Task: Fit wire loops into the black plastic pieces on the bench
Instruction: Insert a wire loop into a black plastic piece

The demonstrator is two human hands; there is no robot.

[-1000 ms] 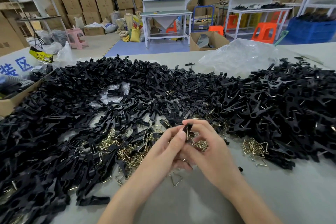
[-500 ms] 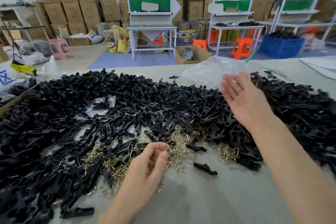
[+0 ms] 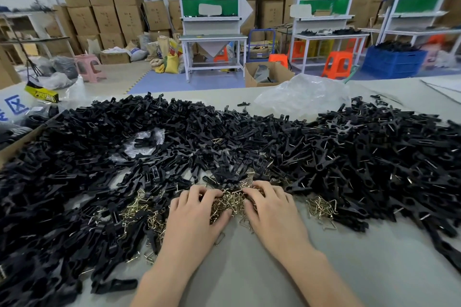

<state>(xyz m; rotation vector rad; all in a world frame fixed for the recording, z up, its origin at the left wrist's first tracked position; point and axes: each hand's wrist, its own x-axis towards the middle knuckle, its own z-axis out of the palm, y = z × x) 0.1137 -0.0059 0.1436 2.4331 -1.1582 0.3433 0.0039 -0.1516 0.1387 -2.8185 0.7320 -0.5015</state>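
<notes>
Lower centre: left hand and right hand lie side by side, fingers curled into the loops, probably raking one free (actual pinch: cannot tell). Black pieces heap across mid-frame on the desk.

Stacked cardboard boxes line the far wall of a workshop, behind white workstations with green panels. Orange stools and a blue crate stand far right, a pink stool far left. Nearer, right of centre, sit an open carton and a crumpled clear plastic bag.
</notes>
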